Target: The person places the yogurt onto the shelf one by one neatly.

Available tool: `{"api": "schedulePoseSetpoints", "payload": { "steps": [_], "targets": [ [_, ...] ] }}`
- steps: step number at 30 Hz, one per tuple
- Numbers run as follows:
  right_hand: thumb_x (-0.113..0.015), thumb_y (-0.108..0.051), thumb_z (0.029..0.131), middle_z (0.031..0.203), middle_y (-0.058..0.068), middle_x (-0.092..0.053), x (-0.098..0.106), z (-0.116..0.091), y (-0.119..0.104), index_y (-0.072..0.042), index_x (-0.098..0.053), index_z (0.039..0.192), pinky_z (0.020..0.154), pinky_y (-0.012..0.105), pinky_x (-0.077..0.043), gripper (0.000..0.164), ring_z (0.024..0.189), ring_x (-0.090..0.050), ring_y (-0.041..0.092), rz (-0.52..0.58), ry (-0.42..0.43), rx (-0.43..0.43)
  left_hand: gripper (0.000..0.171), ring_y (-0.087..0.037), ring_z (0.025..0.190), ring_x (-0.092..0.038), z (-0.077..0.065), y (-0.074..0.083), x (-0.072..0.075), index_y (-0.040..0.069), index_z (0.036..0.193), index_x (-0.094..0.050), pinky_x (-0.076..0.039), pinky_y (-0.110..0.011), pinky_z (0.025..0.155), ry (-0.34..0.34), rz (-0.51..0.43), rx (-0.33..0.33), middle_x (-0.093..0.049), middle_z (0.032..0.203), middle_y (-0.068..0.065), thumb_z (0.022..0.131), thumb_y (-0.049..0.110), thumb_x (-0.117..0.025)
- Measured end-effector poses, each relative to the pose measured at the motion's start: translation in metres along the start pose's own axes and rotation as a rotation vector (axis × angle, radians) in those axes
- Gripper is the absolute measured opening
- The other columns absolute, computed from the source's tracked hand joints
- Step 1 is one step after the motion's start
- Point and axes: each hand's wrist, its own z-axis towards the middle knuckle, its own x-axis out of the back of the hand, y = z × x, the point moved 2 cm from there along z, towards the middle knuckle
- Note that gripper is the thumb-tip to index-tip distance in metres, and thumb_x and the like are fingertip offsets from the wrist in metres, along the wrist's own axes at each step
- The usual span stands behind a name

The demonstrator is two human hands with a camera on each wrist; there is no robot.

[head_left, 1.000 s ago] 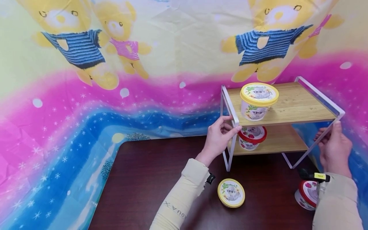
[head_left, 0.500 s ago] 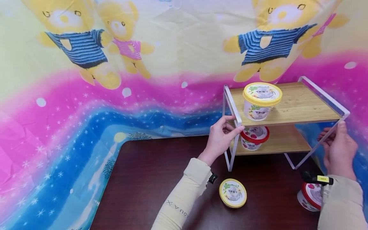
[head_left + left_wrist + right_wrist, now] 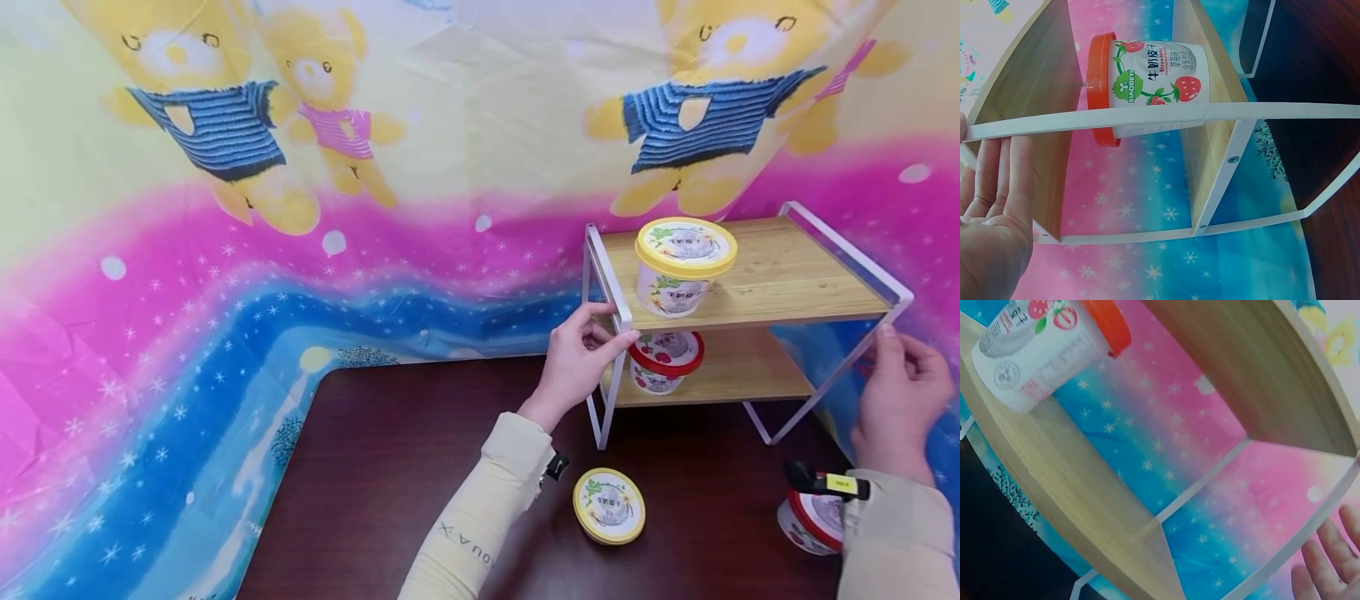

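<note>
A two-tier wooden shelf (image 3: 810, 271) with white metal side frames stands on the dark table. My left hand (image 3: 570, 362) pinches the front left upper corner of the frame between thumb and fingers. At the front right post is my right hand (image 3: 903, 404); its thumb tip is on or close to the post, and its fingers are loosely bent and apart from it. A yellow-lidded tub (image 3: 675, 287) sits on the top board's left end. Below it, a red-lidded strawberry tub (image 3: 1166, 75) stands on the lower board, partly hidden by the top board in the head view.
Another yellow-lidded tub (image 3: 609, 506) is on the table (image 3: 405, 483) in front of the shelf. A second red-lidded tub (image 3: 810, 525) stands at right, partly covered by the right sleeve. A bear-patterned cloth (image 3: 465, 283) hangs behind and at the sides.
My right hand has loosened its fingers from the shelf's right post and shifted slightly right. My left hand keeps its pinch. The view has drifted a little; the tubs stay put.
</note>
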Motion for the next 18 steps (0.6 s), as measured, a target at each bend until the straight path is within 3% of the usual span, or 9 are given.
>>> {"api": "schedulePoseSetpoints", "payload": {
  "steps": [6, 18],
  "targets": [
    [-0.076, -0.026, 0.094, 0.107, -0.003, -0.064, -0.002, -0.010, -0.007, -0.014, -0.064, 0.121, 0.080, 0.011, -0.042, 0.032, 0.093, -0.058, 0.005, 0.000, 0.031, 0.064, 0.039, -0.006, 0.071, -0.065, 0.001, 0.001, 0.000, 0.011, 0.128, -0.062, -0.056, -0.025, 0.066, -0.009, -0.010, -0.006, -0.066, 0.079, 0.007, 0.094, 0.022, -0.076],
    [-0.075, -0.025, 0.095, 0.109, -0.004, -0.060, -0.006, -0.034, -0.020, -0.016, -0.060, 0.126, 0.081, 0.008, -0.043, 0.035, 0.097, -0.057, 0.004, -0.025, -0.003, 0.055, 0.038, -0.006, 0.072, -0.065, 0.000, 0.000, 0.001, 0.011, 0.128, -0.062, -0.056, -0.025, 0.065, -0.013, -0.007, -0.001, -0.066, 0.080, 0.006, 0.094, 0.021, -0.076]
  ]
}}
